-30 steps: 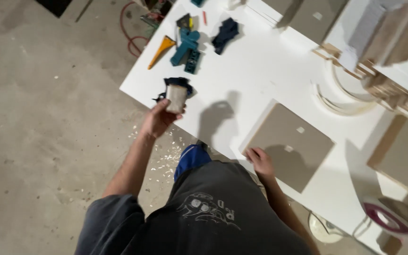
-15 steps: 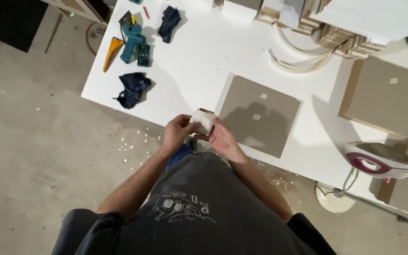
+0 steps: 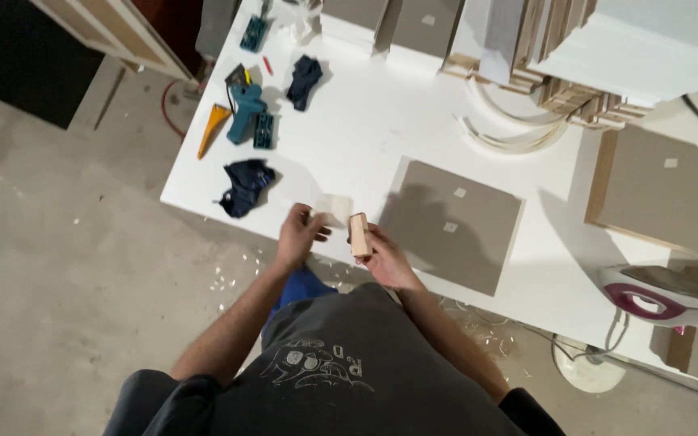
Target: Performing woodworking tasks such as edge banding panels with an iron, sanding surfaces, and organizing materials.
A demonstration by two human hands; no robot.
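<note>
My right hand (image 3: 388, 257) grips a small pale wooden block (image 3: 359, 235) and holds it upright over the near edge of the white table (image 3: 365, 121). My left hand (image 3: 299, 234) is just left of it, fingers curled, pinching a pale thin sheet (image 3: 334, 208) that looks blurred. The two hands are a short gap apart. A flat brown board (image 3: 454, 226) lies on the table right beside the block.
A dark blue cloth (image 3: 245, 186) lies left of my hands. Farther back are teal tools (image 3: 245, 113), an orange wedge (image 3: 212, 129) and a second dark cloth (image 3: 304, 81). Curved white strips (image 3: 510, 137), stacked wood (image 3: 575, 93), another board (image 3: 664, 190) and a pink-and-white iron (image 3: 664, 295) are to the right.
My left hand brought a pale object from beside the dark cloth to my right hand. The hands have since parted, block in the right and sheet in the left.
</note>
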